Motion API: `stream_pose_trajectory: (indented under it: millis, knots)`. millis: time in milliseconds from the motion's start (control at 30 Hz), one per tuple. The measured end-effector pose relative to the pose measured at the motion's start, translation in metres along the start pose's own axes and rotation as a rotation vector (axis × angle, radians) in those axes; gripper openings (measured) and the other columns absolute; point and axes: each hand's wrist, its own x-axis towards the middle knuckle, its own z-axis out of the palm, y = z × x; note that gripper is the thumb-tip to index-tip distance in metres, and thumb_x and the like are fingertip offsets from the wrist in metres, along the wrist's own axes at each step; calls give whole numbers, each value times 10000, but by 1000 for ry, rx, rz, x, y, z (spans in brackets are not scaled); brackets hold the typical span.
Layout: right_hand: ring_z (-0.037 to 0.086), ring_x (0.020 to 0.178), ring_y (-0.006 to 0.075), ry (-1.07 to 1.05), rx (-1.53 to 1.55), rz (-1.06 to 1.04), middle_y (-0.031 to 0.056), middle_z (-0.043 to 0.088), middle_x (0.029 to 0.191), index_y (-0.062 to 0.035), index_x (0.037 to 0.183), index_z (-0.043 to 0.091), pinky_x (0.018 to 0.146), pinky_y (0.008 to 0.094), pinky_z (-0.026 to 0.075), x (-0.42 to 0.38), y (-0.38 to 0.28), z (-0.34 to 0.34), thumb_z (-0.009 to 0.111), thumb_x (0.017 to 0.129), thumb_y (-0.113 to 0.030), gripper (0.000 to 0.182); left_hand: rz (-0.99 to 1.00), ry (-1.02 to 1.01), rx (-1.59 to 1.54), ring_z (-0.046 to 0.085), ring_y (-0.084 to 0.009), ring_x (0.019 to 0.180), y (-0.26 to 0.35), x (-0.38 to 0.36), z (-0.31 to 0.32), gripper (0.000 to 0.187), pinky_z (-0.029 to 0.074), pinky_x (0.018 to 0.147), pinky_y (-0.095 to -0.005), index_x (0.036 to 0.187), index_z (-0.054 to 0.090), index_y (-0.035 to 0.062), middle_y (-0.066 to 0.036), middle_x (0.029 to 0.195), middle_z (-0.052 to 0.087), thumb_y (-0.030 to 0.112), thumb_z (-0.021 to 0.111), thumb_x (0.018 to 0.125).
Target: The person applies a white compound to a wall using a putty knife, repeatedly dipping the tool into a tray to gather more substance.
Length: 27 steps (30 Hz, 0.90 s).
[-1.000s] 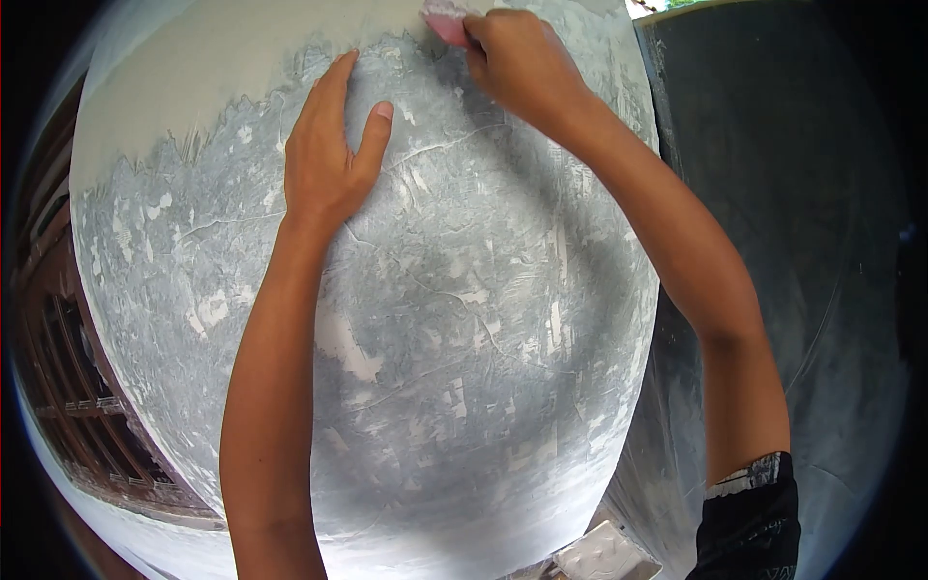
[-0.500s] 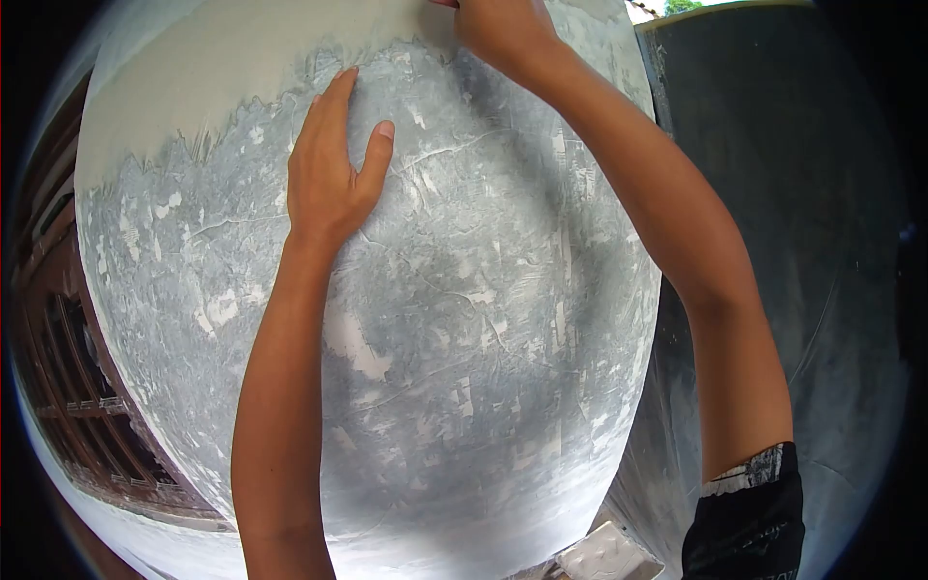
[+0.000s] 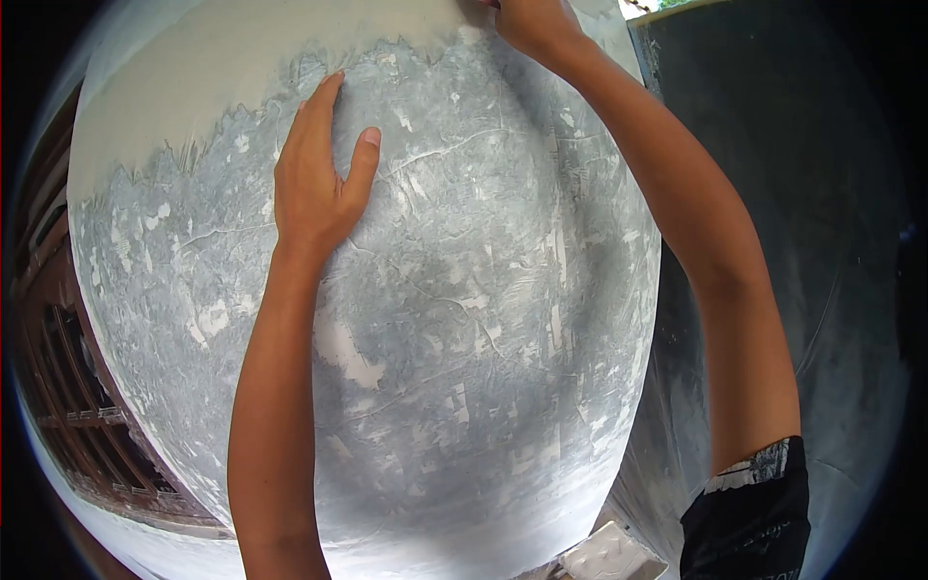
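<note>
My left hand (image 3: 314, 184) rests flat against a grey wall (image 3: 435, 319) patched with white scrapes, its fingers stretched upward and the thumb apart. Nothing is in it. Above its fingertips, a smooth beige coat (image 3: 203, 72) of what looks like plaster or putty covers the upper wall, ending in a ragged lower edge. My right hand (image 3: 536, 24) is raised at the top of the view, close to that coat's right part. Its fingers look closed, but they are mostly cut off by the frame edge. I cannot make out what they hold.
A dark wooden window frame with bars (image 3: 82, 387) stands to the left of the wall. On the right is a dark grey surface (image 3: 773, 193) set beyond the wall's edge. A pale, smeared block or container (image 3: 611, 556) lies low at the bottom right.
My right hand has moved to the right along the top of the wall. My left hand keeps about the same place on the wall, while the view has shifted slightly.
</note>
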Motion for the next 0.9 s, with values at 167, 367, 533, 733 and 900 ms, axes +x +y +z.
stream_pose_trajectory:
  millis: [167, 367, 533, 733, 900]
  knots:
    - [676, 819, 411, -256, 4, -209, 242, 678, 870, 61, 834, 658, 736, 483, 549, -83, -49, -32, 608, 771, 9, 95, -13, -5, -4, 528, -396, 1288, 1, 1, -2, 578, 341, 1148, -463, 1389, 493, -12, -247, 1373, 555, 317, 574, 921]
    - [676, 767, 341, -104, 109, -83, 201, 692, 850, 14, 964, 689, 657, 426, 530, -26, -31, -28, 618, 789, 1, 189, 13, -15, 34, 542, -394, 1270, 0, 1, 0, 579, 373, 1120, -460, 1386, 496, -7, -237, 1366, 562, 330, 574, 922]
    - [680, 773, 352, -175, -144, -180, 195, 691, 870, 12, 926, 682, 671, 437, 538, -17, 8, 4, 619, 777, 15, 161, -14, -24, 16, 543, -388, 1272, 1, 1, -1, 579, 415, 1077, -453, 1379, 503, -4, -233, 1372, 559, 329, 584, 913]
    - [664, 803, 411, -244, 35, -253, 207, 668, 904, 15, 850, 631, 711, 478, 544, -84, -55, -48, 642, 761, -32, 101, 26, -22, 13, 545, -387, 1271, 1, 1, 0, 577, 404, 1091, -452, 1382, 507, 3, -233, 1365, 566, 328, 587, 912]
    - [666, 831, 448, 14, 51, 18, 289, 662, 878, 33, 829, 705, 708, 503, 514, 2, -4, -8, 537, 985, -292, 398, -41, -58, 12, 487, -383, 1335, 4, 0, -1, 559, 344, 1133, -447, 1415, 479, 3, -218, 1411, 537, 320, 494, 955]
